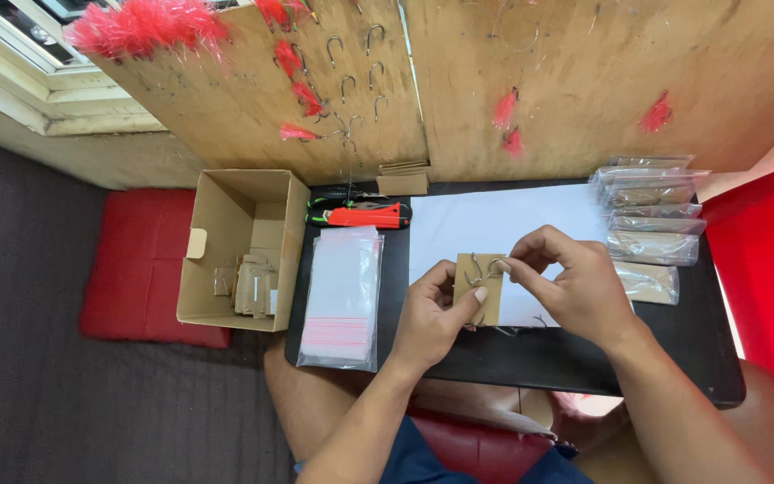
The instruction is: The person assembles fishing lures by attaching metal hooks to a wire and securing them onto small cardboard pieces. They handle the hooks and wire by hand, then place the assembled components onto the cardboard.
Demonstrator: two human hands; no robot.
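Observation:
My left hand (432, 315) pinches a small brown card (477, 285) by its lower edge, thumb on the front. My right hand (568, 280) holds a metal fish hook (494, 266) against the card's top right corner with thumb and forefinger. Another hook (474, 272) lies on the card's face. Both hands hover over a white sheet (503, 224) on a black board (530, 358) that rests across my lap.
A stack of clear zip bags (343, 296) lies left on the board. Red-handled pliers (365, 215) sit behind them. An open carton (239, 246) holding brown cards stands at the left. Filled packets (651, 215) pile at the right. Wooden panels (333, 81) with hooks and red feathers stand behind.

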